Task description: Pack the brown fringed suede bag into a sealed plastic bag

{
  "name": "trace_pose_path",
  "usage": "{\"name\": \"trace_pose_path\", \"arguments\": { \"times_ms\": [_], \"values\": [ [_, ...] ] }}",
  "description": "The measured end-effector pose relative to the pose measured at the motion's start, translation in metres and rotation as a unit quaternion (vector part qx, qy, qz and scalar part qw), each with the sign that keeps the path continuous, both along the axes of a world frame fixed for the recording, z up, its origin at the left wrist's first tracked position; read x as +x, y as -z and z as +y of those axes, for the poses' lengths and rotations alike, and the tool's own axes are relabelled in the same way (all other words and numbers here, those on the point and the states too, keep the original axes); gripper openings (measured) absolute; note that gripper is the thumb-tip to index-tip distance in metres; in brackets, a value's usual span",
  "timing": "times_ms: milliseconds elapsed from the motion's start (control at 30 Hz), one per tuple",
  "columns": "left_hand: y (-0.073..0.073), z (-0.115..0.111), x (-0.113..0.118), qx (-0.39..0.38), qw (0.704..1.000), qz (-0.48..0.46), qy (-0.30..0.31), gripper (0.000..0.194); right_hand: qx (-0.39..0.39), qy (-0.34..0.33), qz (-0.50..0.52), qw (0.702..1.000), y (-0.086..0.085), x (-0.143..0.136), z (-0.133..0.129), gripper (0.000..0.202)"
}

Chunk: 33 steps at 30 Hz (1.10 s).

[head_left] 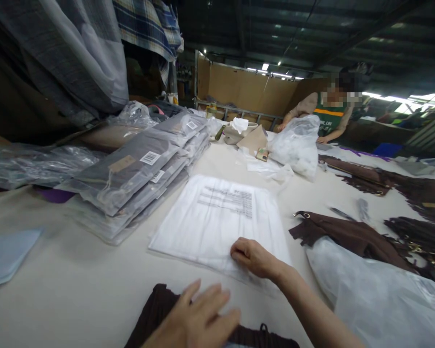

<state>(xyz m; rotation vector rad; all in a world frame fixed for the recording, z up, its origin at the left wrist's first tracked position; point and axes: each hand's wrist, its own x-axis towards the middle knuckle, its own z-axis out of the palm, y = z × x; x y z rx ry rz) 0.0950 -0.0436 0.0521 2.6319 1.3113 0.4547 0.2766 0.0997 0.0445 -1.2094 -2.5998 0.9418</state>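
Note:
A flat stack of white translucent plastic bags (224,227) with printed dark text lies in the middle of the table. On its near right part rests my right hand (252,256), fingers curled and closed at the top bag; the fingertips are partly hidden. My left hand (201,316), a little blurred, is spread open over a dark brown garment (157,304) at the near edge. No object shows between the left fingers. Whether that palm touches the cloth cannot be told.
Bagged grey garments with barcode labels (130,164) are piled on the left. On the right lie brown fringed pieces (348,237) and a large clear bag (387,299). A phone (262,154) and a filled bag (297,147) lie farther back. Another person (328,113) stands across the table.

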Motion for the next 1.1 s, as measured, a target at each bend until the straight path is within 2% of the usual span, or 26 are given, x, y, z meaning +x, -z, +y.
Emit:
{"name": "trace_pose_path", "arguments": {
  "times_ms": [67,133,200,267,333,400,467,567,633,733,833,900,967,1033,1100],
  "values": [
    [-0.011,0.042,-0.009,-0.007,0.999,-0.010,-0.030,0.051,-0.015,0.005,0.009,1.000,-0.001,0.000,0.002,0.020],
    [-0.009,0.077,-0.012,-0.024,0.997,0.034,-0.058,0.047,-0.027,0.016,0.016,0.999,-0.002,0.001,0.004,0.018],
    [0.001,0.099,-0.012,-0.041,0.995,0.078,-0.052,0.027,-0.039,0.027,0.019,0.999,-0.004,0.003,0.006,0.017],
    [0.010,0.110,-0.010,-0.054,0.993,0.101,-0.031,0.010,-0.052,0.038,0.019,0.998,-0.006,0.005,0.006,0.018],
    [0.014,0.115,-0.008,-0.065,0.992,0.107,-0.027,0.019,-0.054,0.053,0.020,0.997,-0.008,0.007,0.003,0.017],
    [0.013,0.120,-0.007,-0.077,0.991,0.101,-0.042,0.020,-0.030,0.072,0.025,0.997,-0.008,0.008,-0.004,0.008],
    [0.009,0.124,-0.006,-0.096,0.989,0.090,-0.062,0.018,0.029,0.089,0.019,0.995,-0.006,0.007,-0.014,0.023],
    [0.002,0.129,-0.004,-0.133,0.985,0.066,-0.085,0.017,0.093,0.123,-0.004,0.988,0.001,0.005,-0.027,0.008],
    [-0.001,0.129,-0.002,-0.158,0.981,0.047,-0.098,0.019,0.087,0.155,0.000,0.984,0.006,0.005,-0.030,0.016],
    [-0.003,0.129,0.000,-0.190,0.974,0.024,-0.119,0.020,0.060,0.193,0.023,0.979,0.011,0.008,-0.025,0.014],
    [-0.004,0.129,0.000,-0.203,0.972,0.013,-0.115,0.010,0.040,0.217,0.044,0.974,0.013,0.010,-0.019,0.018],
    [-0.003,0.128,-0.001,-0.199,0.976,0.015,-0.091,0.004,0.038,0.226,0.048,0.972,0.008,0.010,-0.023,0.021],
    [0.001,0.124,-0.004,-0.191,0.979,0.020,-0.062,0.012,0.052,0.233,0.042,0.970,-0.004,0.011,-0.039,0.018],
    [0.010,0.122,-0.011,-0.183,0.982,0.022,-0.044,0.020,0.096,0.229,0.041,0.968,-0.023,0.015,-0.066,0.013],
    [0.026,0.127,-0.018,-0.184,0.982,0.009,-0.046,0.025,0.192,0.198,0.066,0.959,-0.041,0.024,-0.102,0.015]
  ]
}}
